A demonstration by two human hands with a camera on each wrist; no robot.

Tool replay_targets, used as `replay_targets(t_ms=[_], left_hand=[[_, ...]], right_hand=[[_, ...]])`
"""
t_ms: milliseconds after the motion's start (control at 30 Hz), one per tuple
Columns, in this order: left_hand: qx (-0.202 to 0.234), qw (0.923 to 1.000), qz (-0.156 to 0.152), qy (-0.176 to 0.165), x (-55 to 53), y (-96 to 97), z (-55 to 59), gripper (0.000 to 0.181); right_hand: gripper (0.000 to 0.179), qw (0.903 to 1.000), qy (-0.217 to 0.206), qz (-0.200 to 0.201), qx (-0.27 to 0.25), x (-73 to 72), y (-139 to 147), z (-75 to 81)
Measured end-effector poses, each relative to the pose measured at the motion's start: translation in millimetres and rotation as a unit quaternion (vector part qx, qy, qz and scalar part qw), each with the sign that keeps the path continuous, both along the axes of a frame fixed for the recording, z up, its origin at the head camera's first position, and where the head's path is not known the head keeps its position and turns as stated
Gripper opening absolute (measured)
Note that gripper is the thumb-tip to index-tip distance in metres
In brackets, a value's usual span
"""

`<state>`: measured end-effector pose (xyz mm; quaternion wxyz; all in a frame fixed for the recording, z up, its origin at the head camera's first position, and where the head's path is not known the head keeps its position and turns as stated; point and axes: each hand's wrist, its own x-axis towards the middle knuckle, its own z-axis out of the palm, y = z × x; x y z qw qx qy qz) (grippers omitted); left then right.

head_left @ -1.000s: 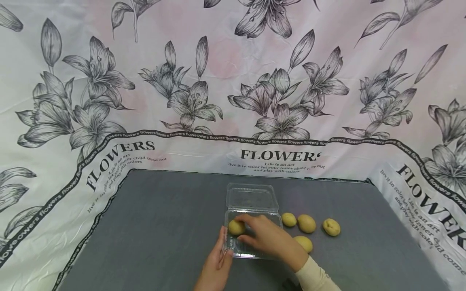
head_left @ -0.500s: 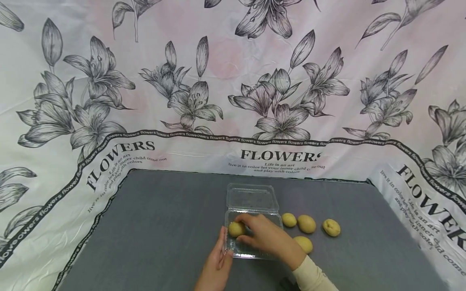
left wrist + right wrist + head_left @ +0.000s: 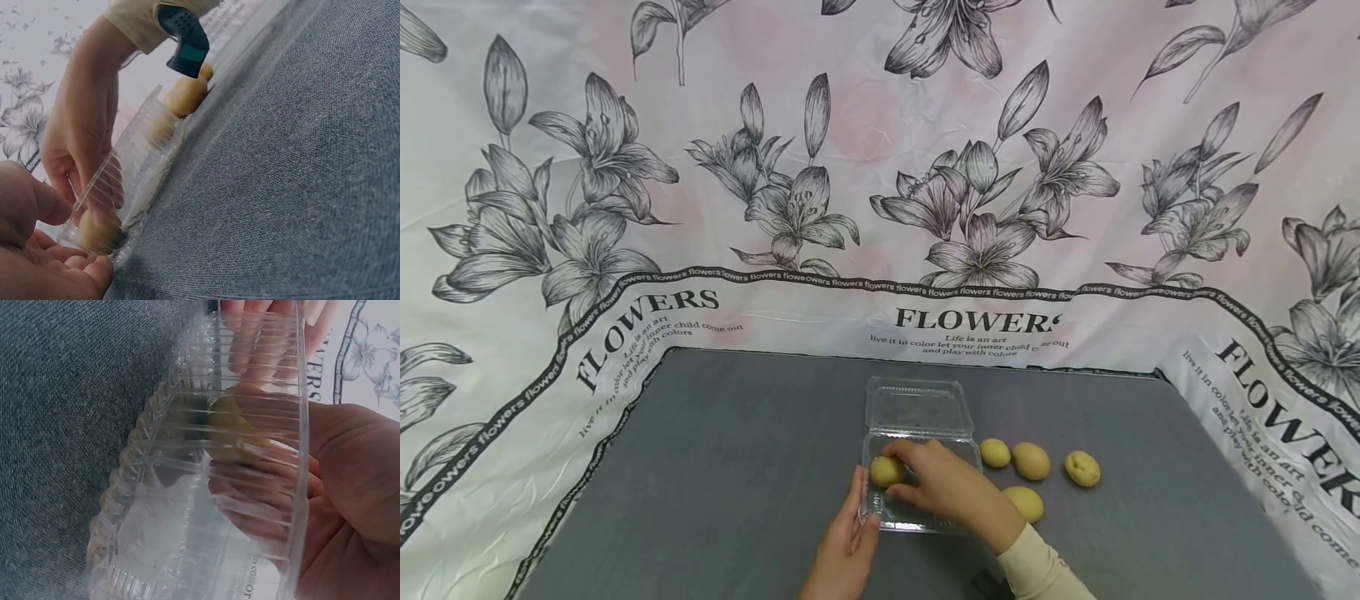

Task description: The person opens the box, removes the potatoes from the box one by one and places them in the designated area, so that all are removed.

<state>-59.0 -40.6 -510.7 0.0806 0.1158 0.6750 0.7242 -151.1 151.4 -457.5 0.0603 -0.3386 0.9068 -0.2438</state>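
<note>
A clear plastic clamshell container (image 3: 925, 527) lies on the grey table, its lid (image 3: 917, 408) folded back away from me. My right hand (image 3: 951, 487) reaches into its base and holds a potato (image 3: 886, 472) between thumb and fingers at the left end. Through the ribbed wall, the right wrist view shows this potato (image 3: 234, 434) low in the container. At the container's left end, my left hand (image 3: 844, 546) grips the wall, fingers along the outside and thumb at the near corner. Part of the potato is hidden behind my right fingers.
Right of the container lie several loose potatoes: a small one (image 3: 995, 453), a larger one (image 3: 1032, 461), one farther right (image 3: 1082, 469), and one (image 3: 1024, 504) partly behind my right wrist. A flower-printed cloth (image 3: 820, 325) borders the table (image 3: 737, 467) at back and sides.
</note>
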Motion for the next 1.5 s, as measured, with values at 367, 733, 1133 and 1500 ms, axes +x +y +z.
replay_targets(t_ms=[367,733,1133,1500], left_hand=[[-0.006,0.9999,0.003,-0.008,-0.7,0.2,0.2,0.073],[-0.001,0.9998,-0.010,-0.016,-0.9,-0.7,0.2,0.074],[-0.005,0.9994,-0.016,-0.030,-2.0,-1.0,2.2,0.076],[-0.026,0.9994,0.002,-0.021,0.0,0.4,1.1,0.076]], right_hand=[[0.045,0.9999,-0.010,0.003,0.001,1.2,-2.7,-5.2],[0.044,0.9998,-0.015,-0.006,0.009,3.2,-4.8,-5.6],[0.047,0.9992,-0.040,0.001,0.009,4.8,-5.1,-8.0],[0.046,0.9989,-0.035,0.021,-0.024,4.4,2.0,-11.5]])
